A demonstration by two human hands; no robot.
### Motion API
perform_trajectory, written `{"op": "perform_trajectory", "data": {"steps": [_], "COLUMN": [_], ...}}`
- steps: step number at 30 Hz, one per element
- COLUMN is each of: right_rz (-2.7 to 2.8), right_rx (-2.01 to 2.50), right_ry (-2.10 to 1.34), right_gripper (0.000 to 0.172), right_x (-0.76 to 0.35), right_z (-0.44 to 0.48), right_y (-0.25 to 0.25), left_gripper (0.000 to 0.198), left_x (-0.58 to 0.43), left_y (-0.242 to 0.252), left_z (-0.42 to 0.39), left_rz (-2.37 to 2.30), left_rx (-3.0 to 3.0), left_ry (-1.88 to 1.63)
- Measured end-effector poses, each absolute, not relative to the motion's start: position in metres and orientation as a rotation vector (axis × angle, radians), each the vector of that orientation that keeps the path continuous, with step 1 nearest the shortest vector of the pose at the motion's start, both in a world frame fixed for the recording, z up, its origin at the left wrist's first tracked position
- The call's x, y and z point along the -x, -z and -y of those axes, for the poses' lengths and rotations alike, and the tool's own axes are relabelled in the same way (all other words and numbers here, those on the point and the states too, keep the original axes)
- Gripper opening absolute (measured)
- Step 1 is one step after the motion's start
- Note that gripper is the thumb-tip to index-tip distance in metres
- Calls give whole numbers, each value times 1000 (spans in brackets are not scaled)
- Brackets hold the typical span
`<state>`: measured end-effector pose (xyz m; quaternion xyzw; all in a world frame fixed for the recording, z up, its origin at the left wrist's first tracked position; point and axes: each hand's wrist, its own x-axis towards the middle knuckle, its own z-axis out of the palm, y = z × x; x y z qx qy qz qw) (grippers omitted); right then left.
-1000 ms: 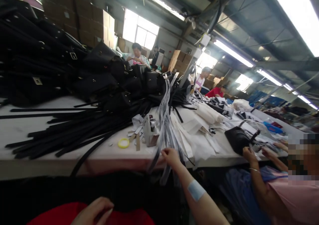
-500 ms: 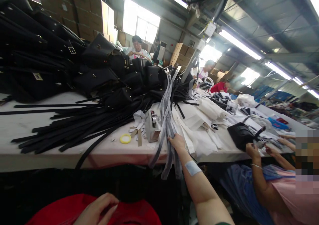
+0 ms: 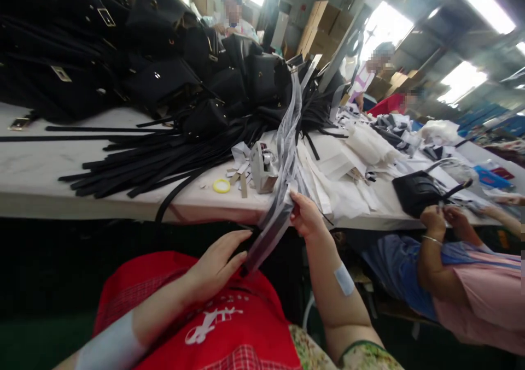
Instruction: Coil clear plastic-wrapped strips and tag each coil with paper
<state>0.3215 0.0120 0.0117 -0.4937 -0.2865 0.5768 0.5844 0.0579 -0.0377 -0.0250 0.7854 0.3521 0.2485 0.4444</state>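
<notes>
My right hand point(image 3: 307, 217) is closed on a bundle of long grey plastic sleeves point(image 3: 287, 146) that trails from the white table point(image 3: 33, 178) down over its front edge. Over my red apron point(image 3: 213, 315), my left hand point(image 3: 217, 260) has its fingers stretched out, the fingertips touching the lower end of the same bundle. Left of the bundle, black straps point(image 3: 156, 157) lie fanned out in a heap. Behind them, black handbags point(image 3: 123, 58) are piled high.
A yellow tape ring point(image 3: 221, 185), a grey tape dispenser point(image 3: 262, 169) and paper scraps lie near the table edge. White wrapping point(image 3: 353, 168) covers the table to the right. A person in pink at my right handles a black bag point(image 3: 418, 191). Other people work farther back.
My right hand has pulled the grey sleeves off the table edge toward me. My left hand rose from my lap to the bundle's lower end. My head tilted down.
</notes>
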Motion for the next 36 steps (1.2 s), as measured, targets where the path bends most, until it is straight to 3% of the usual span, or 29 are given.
{"op": "perform_trajectory", "data": {"steps": [5, 12, 14, 17, 19, 24, 30, 33, 36], "right_rz": [542, 857, 1030, 1241, 1445, 2246, 2328, 2291, 2318], "right_rx": [1138, 1440, 1603, 1725, 1658, 1333, 1441, 1469, 1460], "right_ry": [-1250, -944, -721, -109, 134, -212, -384, -393, -460], "right_gripper": [29, 35, 43, 67, 70, 38, 27, 26, 25], "right_x": [-311, -329, -329, -319, -306, -269, -269, -273, -269], "right_z": [-7, -11, -8, 4, 16, 32, 20, 18, 21], "right_y": [-5, 32, 38, 32, 22, 11, 31, 34, 30], "left_gripper": [40, 35, 35, 36, 37, 40, 65, 62, 45], "left_x": [-69, -37, -30, -23, -20, -19, -21, -20, -19], "left_y": [22, 20, 19, 23, 27, 33, 31, 29, 24], "left_z": [31, 39, 40, 40, 40, 40, 37, 33, 29], "left_rz": [-648, -655, -687, -716, -736, -719, -669, -634, -631], "left_rx": [-1425, -947, -964, -987, -981, -935, -710, -640, -696], "left_ry": [-292, -77, -90, -93, -83, -94, -147, -178, -248]}}
